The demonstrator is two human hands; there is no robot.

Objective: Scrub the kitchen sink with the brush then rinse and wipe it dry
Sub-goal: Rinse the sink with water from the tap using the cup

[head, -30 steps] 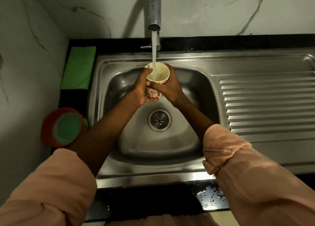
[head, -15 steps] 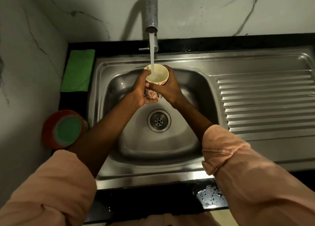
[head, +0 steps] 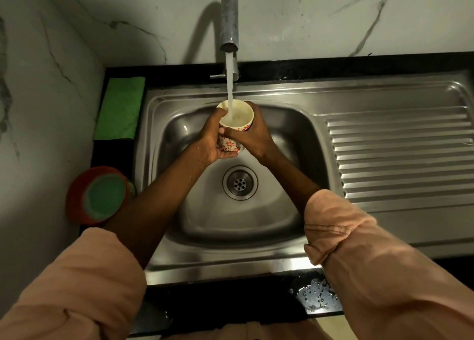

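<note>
**Sink waits while the cup fills**

Sink (head: 256, 224) sits set into the black counter, its basin bare around the drain (head: 239, 183). Both hands, left hand (head: 210, 142) and right hand (head: 252, 137), grip a flowered cup (head: 234, 121) under the running tap (head: 229, 16). Compared with a second ago, little has shifted; the cup looks fuller. I judge this is rinse water being gathered.

Two hands (head: 213, 139), one cup (head: 234, 124), one tap (head: 229, 18), one green cloth (head: 119, 108), one sink (head: 282, 226).
</note>
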